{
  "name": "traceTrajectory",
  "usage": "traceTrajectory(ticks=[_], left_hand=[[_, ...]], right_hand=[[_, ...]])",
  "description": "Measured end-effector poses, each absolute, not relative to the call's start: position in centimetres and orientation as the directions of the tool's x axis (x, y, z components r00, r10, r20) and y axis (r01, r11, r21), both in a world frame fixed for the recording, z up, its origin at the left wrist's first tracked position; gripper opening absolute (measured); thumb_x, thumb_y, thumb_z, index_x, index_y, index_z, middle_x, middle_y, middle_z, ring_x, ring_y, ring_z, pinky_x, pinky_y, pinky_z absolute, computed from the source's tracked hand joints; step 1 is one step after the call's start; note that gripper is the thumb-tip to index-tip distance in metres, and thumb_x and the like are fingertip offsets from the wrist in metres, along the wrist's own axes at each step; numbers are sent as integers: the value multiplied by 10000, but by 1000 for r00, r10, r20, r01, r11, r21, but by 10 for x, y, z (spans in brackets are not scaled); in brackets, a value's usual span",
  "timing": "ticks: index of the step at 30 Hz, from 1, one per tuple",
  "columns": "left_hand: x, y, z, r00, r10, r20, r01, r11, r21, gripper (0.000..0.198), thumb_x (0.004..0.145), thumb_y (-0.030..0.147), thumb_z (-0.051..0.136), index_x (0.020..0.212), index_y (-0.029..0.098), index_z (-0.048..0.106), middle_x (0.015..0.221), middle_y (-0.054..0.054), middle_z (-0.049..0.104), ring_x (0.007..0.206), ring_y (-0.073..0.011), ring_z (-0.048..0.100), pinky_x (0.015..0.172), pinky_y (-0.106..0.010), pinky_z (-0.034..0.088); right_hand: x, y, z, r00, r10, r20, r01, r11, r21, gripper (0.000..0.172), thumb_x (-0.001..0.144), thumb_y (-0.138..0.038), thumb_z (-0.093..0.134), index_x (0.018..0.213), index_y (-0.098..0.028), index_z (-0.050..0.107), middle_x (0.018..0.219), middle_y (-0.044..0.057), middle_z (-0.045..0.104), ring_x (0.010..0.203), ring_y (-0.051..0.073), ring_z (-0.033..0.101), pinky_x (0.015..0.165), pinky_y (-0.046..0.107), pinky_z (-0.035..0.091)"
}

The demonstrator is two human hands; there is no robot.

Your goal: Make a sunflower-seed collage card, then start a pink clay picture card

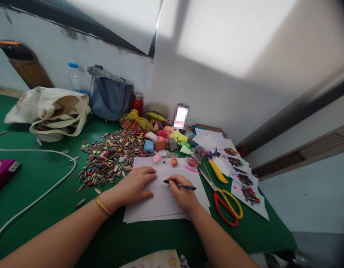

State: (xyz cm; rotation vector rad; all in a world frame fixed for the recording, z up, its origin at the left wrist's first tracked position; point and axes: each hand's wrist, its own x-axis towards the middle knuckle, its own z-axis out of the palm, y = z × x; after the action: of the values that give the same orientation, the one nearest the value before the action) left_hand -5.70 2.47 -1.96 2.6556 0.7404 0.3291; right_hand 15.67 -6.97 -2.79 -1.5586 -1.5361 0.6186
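A black pen is gripped in my right hand, its tip touching the white paper. Faint drawn lines show on the sheet near the tip. Flat on the left part of the paper rests my left hand, fingers stretched out and holding nothing. More than one sheet lies in this stack. Left of it spreads a heap of striped sunflower seeds mixed with small coloured balls. Lumps of coloured clay in wrappers sit just beyond the paper's far edge.
Right of the paper lie scissors with red and yellow handles and a yellow cutter. Finished-looking seed pictures line the right edge. A white cable, cream bag, blue bag and red flask are leftward. A phone stands behind.
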Motion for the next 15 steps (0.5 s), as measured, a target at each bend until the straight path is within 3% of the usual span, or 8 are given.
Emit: traceTrajectory(ticks=[15], left_hand=[[-57,24,-17,832,543,114,461,-790,404,595,696,380,792,1247,215,640,1357,-96,585,1270,-298,510,1094,-433,382]], right_hand=[[154,-69,-32,93,978,186,608,92,-789,153,844,-191,567,874,-215,715,859,20,719,821,176,649,759,278,492]])
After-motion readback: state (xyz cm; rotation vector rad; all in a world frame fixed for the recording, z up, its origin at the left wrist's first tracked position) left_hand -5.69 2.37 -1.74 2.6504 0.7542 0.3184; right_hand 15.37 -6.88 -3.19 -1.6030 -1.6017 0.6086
